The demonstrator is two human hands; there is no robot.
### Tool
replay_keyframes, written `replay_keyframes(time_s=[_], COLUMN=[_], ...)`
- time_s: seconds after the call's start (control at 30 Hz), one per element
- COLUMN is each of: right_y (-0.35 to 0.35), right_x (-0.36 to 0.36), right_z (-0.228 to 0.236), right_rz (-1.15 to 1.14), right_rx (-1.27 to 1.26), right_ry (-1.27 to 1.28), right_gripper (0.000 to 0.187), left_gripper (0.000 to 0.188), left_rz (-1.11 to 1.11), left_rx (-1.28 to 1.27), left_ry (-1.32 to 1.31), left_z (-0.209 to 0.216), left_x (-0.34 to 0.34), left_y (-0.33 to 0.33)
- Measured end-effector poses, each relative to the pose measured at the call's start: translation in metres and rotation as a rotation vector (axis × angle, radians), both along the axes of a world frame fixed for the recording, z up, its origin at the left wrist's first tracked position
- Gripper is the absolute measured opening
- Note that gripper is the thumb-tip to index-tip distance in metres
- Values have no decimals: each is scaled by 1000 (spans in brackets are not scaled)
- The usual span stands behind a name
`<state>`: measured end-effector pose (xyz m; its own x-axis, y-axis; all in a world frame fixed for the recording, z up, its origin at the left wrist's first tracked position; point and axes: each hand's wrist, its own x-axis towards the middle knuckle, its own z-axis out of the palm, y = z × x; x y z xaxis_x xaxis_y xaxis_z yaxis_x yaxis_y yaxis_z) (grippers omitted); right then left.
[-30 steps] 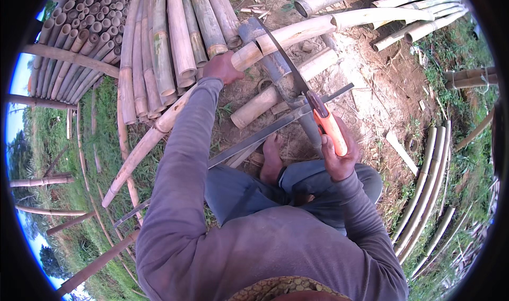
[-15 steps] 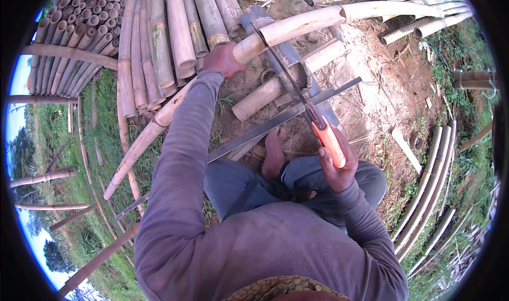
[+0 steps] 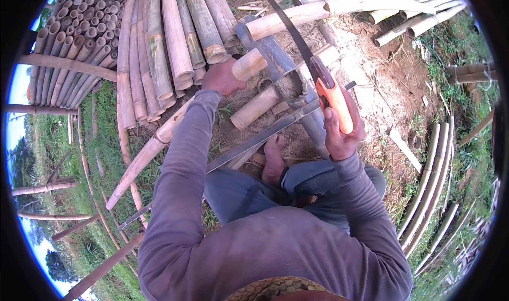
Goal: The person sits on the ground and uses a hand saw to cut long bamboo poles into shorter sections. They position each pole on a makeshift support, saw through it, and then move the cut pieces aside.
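Observation:
My left hand grips a bamboo pole close to its freshly cut end, and the pole slants down to the lower left. In my right hand is a handsaw by its orange handle, its dark blade pointing up and away, clear of the held pole. Beyond a gap lies the other length of bamboo, its near end on a grey bamboo support. Short bamboo sections lie beside the support. A long flat metal-looking bar crosses in front of my bare foot.
Bundled bamboo poles lie at the upper left, with a stack of cut ends behind. More poles rest at the upper right. Long bamboo lengths lie on the grass at right. A wooden rail stands left.
The bamboo pole has come apart into two lengths at the saw. The saw has swung up and away, with my right hand shifted slightly right and up. My left hand keeps its hold.

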<state>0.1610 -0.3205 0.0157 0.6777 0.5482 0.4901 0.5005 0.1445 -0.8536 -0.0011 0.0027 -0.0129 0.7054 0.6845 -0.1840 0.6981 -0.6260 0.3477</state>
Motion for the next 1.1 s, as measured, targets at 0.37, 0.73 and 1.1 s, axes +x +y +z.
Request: replay_keyframes(time_s=[0.37, 0.73, 1.1], right_y=[-175, 22, -40], right_x=[166, -22, 135], right_z=[-105, 26, 117], right_rz=[-174, 462, 352], right_rx=[-1148, -548, -450], right_ry=[-213, -1274, -1253], right_gripper=[75, 104, 62], left_gripper=[78, 104, 69], left_rz=[19, -42, 1626], left_rx=[61, -141, -259], left_ry=[-63, -164, -1908], left_z=[34, 77, -84], left_x=[-29, -56, -409], left_y=[-92, -202, -178])
